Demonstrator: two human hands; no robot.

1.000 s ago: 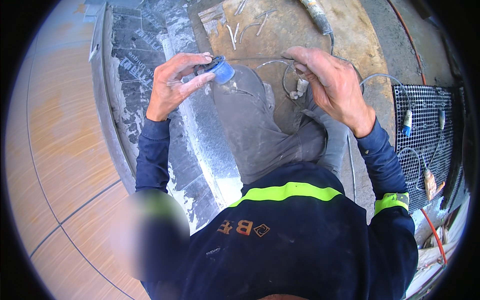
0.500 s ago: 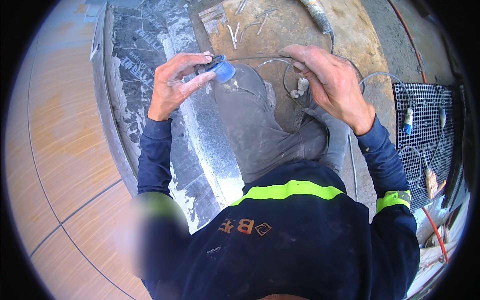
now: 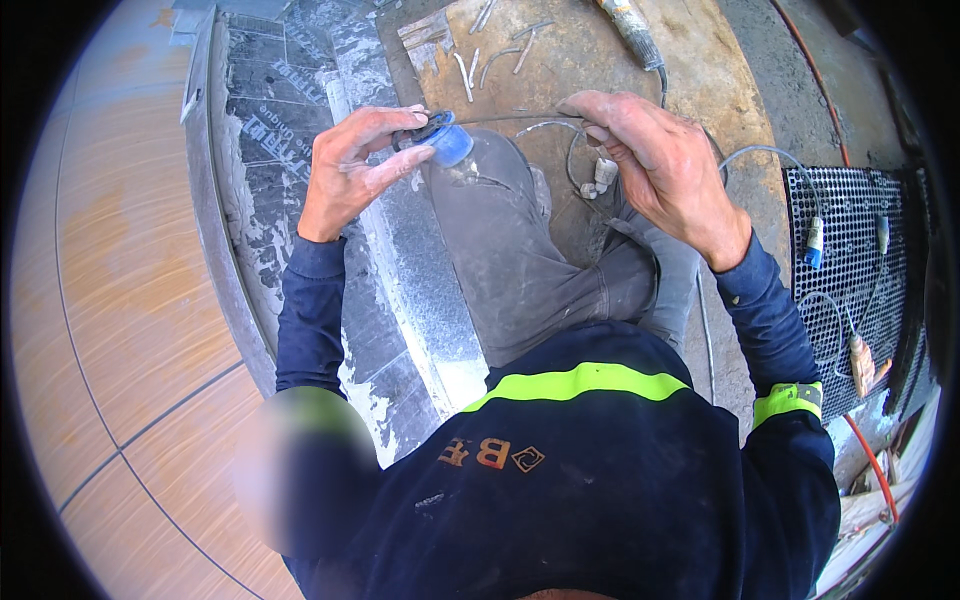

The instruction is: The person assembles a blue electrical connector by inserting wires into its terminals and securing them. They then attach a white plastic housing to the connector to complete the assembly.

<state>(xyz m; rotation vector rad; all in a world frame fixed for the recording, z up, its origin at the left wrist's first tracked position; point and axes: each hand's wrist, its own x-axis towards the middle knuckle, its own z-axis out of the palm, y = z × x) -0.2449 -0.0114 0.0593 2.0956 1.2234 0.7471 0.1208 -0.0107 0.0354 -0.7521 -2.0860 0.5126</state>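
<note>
My left hand [image 3: 360, 165] pinches a short, round thing with a blue side [image 3: 452, 147] and a dark upper part between thumb and fingers. It is held above my grey-trousered knee; its exact kind is unclear. To the right, my right hand [image 3: 655, 160] is closed, thumb and fingers pressed together, and hides whatever it grips. A thin dark line runs between the round thing and these fingertips; whether it is a strand or an edge behind, I cannot tell. Just under my right hand hang a pale grey cable [image 3: 570, 150] and a whitish plug-like end [image 3: 600, 178].
On the worn board [image 3: 560, 60] ahead lie several pale strips [image 3: 465, 75] and a cylindrical tool [image 3: 632, 30] with a cord. A black perforated mat [image 3: 850, 220] at right carries cables and a blue-ended connector [image 3: 814, 245]. Wood-grained panels [image 3: 150, 300] stretch along the left.
The round blue thing has shifted very slightly to the right with my left hand. My right hand stays nearly where it was.
</note>
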